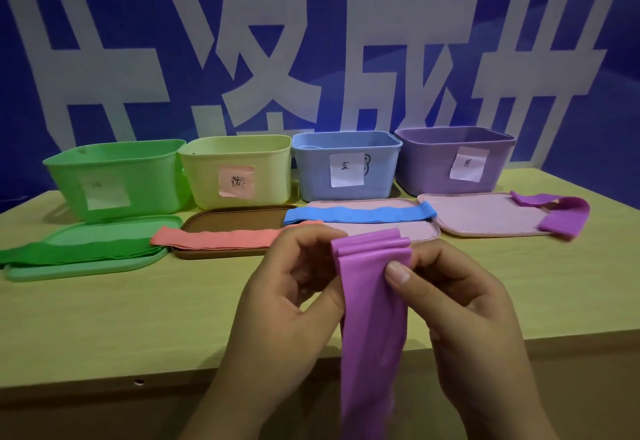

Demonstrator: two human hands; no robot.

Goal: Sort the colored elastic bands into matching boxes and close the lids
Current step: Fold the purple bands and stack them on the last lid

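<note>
Left hand point(294, 287) and right hand point(460, 304) raised above tabletop point(138, 318), fingers pinching folded purple band point(372, 287); lower end blurred, apparently hanging.

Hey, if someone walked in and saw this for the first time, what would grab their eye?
First, the two hands, left hand and right hand, pinching a folded purple elastic band front and centre. Behind them, four open plastic boxes line the wooden table's far edge: green, yellow, blue and purple. Huge white characters on a blue wall loom above.
</note>
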